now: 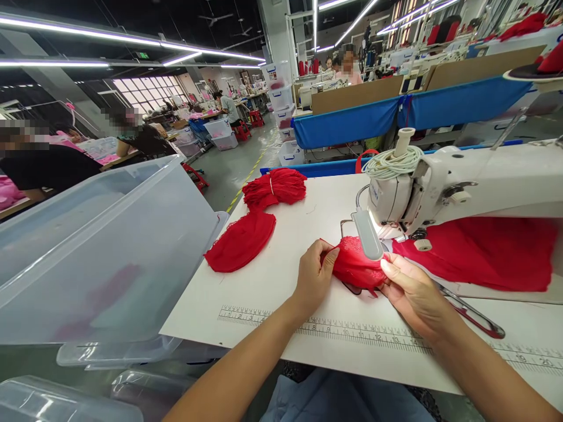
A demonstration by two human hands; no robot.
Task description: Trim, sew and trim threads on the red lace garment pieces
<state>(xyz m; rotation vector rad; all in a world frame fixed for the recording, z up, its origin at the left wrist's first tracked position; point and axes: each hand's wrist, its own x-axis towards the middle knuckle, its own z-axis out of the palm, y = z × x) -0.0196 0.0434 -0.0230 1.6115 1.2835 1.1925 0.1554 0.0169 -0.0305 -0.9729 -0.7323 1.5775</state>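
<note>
A piece of red lace fabric (355, 265) is stretched between my two hands, in front of the sewing machine (457, 181). My left hand (315, 268) pinches its left end between thumb and fingers. At the right end, my right hand (407, 287) grips the same piece, thumb on top. The machine's grey oval lamp plate (368, 234) hangs over the fabric and hides part of it. More red fabric (484, 252) lies beneath the machine arm. Partly under my right wrist rests a pair of scissors (477, 316).
On the white table (264, 287) lie a red cup-shaped piece (241, 241) and a tied red bundle (275, 189). A printed ruler (352, 332) runs along the front edge. A large clear plastic bin (132, 264) stands at the left. Other people sit at tables further back.
</note>
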